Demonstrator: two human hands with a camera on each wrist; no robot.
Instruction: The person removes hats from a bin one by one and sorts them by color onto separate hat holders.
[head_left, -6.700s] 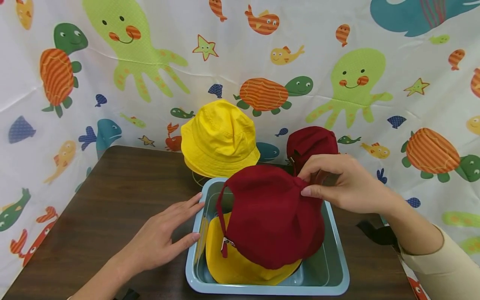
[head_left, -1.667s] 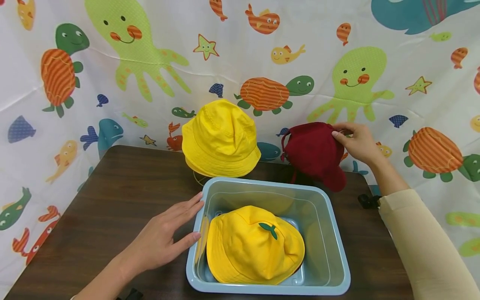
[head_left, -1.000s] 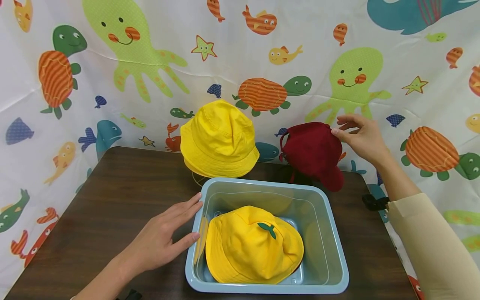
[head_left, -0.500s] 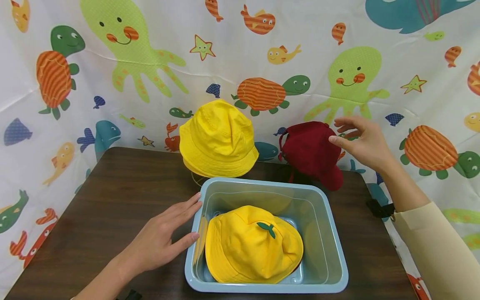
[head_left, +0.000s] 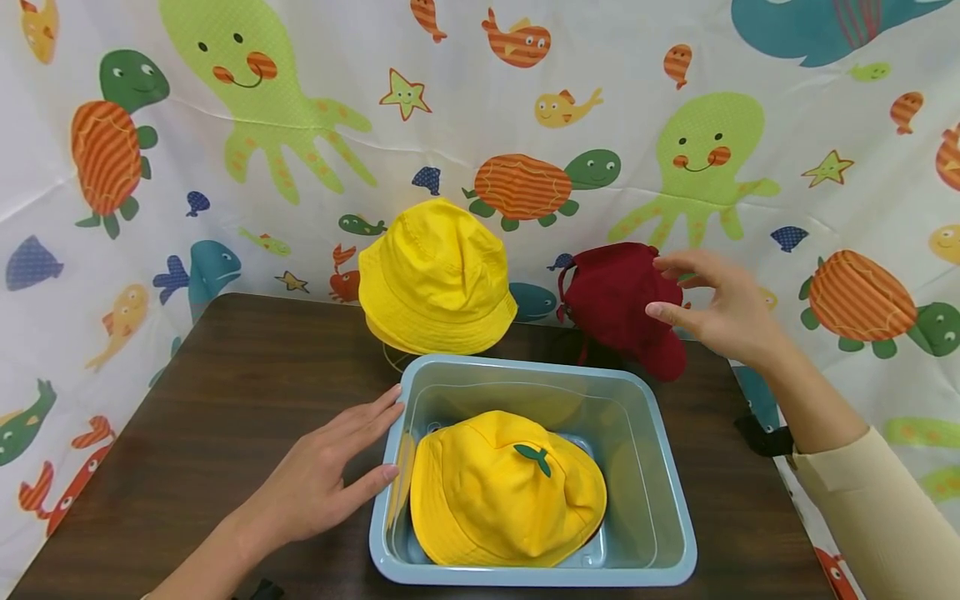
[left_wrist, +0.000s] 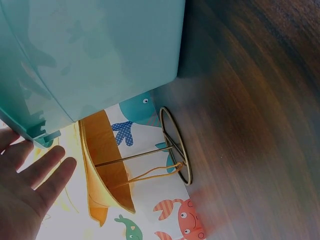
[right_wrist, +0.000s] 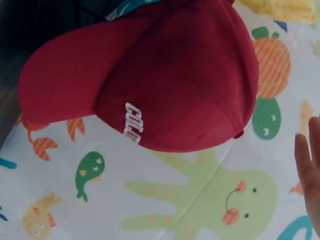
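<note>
My left hand (head_left: 322, 479) lies with straight fingers against the left rim of a light-blue plastic tub (head_left: 678, 500). Inside the tub is a yellow hat (head_left: 480, 492) with a green leaf-shaped patch. At the back right, a dark red baseball cap (head_left: 622, 292) sits raised, its brim pointing down toward the right. White lettering shows on the cap (right_wrist: 185, 90) in the right wrist view. My right hand (head_left: 727, 308) is beside the cap's right side with fingers apart and holds nothing; in the right wrist view a gap separates the fingers (right_wrist: 302, 155) from the cap.
A yellow bucket hat (head_left: 438, 275) sits on a wire stand (left_wrist: 172, 147) behind the tub. Everything rests on a dark wooden table (head_left: 247, 392). A white curtain (head_left: 315, 50) printed with sea animals hangs right behind it.
The red cap, earlier held over the tub, is now at the back right, where another red cap showed before. My right hand has let go of its top and opened beside it.
</note>
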